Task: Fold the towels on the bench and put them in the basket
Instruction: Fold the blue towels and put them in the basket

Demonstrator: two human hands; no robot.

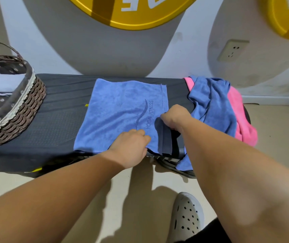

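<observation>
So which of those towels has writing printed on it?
The blue towel spread flat mid-bench, gripped by both the left hand and the right hand. It reads "YOGA FITNESS"; the crumpled blue towel and pink towel show none.

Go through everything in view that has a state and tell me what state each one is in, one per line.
Blue towel: spread flat on the bench, right edge being lifted.
Left hand: pinching the towel's near edge.
Right hand: closed on the towel's right edge.
Towel pile: blue and pink, crumpled, unfolded.
Basket: open, folded pale towels inside.
Wall socket: nothing plugged in.
</observation>
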